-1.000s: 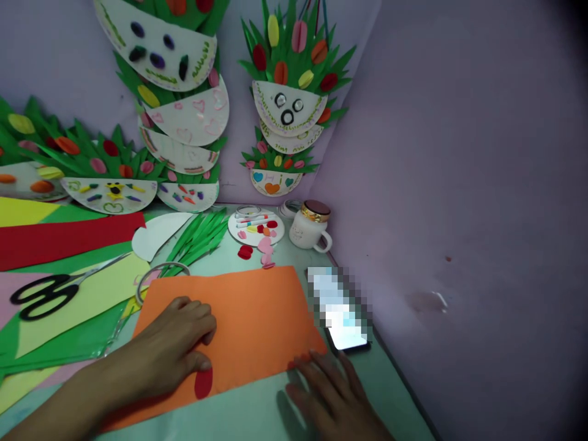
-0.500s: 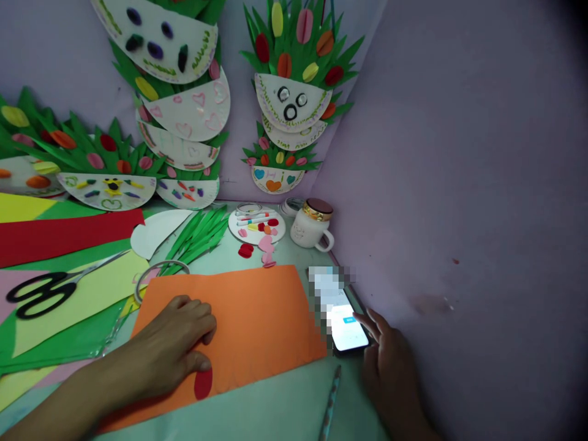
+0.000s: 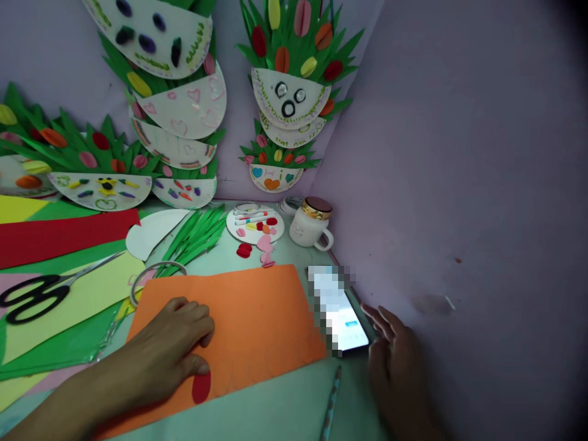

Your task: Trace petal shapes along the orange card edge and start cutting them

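My left hand (image 3: 177, 346) rests on a sheet of orange paper (image 3: 261, 318), its fingers curled. Under the thumb lies a small red paper oval (image 3: 201, 388), held down near the sheet's lower edge. My right hand (image 3: 397, 352) is just off the lower right side of a lit phone (image 3: 342, 321), fingers loosely stretched and nothing in them. Part of the phone's screen is blurred out. A patterned pencil (image 3: 331, 401) lies on the table between the orange sheet and my right hand.
Black-handled scissors (image 3: 41, 297) lie on coloured sheets at left, near a grey ring (image 3: 160, 264) and green paper strips (image 3: 197, 236). Farther back are a plate with markers and paper ovals (image 3: 234, 231) and a lidded white mug (image 3: 310, 226). Decorated half plates (image 3: 289, 101) hang on the wall.
My right index finger has lifted off the phone screen and the hand has drawn slightly to the right. My left hand stays on the red oval. The view has shifted slightly.
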`<state>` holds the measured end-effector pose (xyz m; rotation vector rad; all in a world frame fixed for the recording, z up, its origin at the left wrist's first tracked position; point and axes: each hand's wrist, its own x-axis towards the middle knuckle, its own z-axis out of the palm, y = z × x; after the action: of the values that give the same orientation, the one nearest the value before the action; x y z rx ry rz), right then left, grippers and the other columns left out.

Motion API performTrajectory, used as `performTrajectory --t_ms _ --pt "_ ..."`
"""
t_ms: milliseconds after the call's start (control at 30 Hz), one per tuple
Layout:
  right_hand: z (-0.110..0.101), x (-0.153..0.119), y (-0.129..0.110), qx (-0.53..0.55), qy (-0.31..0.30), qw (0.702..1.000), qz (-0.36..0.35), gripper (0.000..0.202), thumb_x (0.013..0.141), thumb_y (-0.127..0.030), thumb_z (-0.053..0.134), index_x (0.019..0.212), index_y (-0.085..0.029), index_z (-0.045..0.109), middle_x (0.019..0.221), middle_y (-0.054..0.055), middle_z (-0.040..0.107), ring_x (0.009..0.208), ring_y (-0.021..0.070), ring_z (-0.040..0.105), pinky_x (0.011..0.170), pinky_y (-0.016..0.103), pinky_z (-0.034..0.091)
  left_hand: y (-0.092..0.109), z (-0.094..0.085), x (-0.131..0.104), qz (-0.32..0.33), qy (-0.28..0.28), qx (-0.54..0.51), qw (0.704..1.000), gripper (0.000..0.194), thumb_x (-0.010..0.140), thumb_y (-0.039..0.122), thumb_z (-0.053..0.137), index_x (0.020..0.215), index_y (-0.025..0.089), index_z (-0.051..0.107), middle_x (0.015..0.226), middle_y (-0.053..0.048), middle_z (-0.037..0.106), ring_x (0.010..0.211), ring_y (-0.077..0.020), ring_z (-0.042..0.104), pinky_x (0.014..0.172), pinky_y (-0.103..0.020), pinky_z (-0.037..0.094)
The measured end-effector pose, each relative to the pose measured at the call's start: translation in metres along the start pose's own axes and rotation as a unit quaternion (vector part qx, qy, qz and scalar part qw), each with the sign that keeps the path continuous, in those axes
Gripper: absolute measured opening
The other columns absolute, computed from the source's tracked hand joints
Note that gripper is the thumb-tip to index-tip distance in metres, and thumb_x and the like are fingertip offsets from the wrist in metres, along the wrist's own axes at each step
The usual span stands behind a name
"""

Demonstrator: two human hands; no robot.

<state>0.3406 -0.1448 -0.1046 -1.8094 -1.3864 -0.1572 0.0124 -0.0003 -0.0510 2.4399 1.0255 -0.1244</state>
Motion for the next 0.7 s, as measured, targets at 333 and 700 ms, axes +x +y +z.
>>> performTrajectory --t_ms 333,700 --pt "-0.001 0.026 -0.011 0.061 0.031 0.997 0.029 0.033 0.096 -0.036 0.035 0.121 -0.017 0.047 0.108 0.015 0.067 0.1 0.0253 0.064 0.084 0.044 0.047 0.003 0.005 0.001 -0.022 0.008 0.008 1.0 0.005 0.07 0.017 0.053 0.073 0.02 0.049 0.083 -0.001 0.053 0.082 -0.0219 0.044 0.073 -0.035 0.032" --pt "0.01 0.018 0.011 0.049 -0.093 0.99 0.097 0.045 0.095 -0.043 0.032 0.131 -0.018 0.042 0.119 0.014 0.065 0.107 0.0256 0.062 0.088 0.043 0.048 -0.001 -0.002 0.006 -0.035 -0.07 -0.002 0.997 0.007 0.075 0.027 0.051 0.078 0.02 0.052 0.089 -0.003 0.054 0.088 -0.0252 0.045 0.075 -0.037 0.037"
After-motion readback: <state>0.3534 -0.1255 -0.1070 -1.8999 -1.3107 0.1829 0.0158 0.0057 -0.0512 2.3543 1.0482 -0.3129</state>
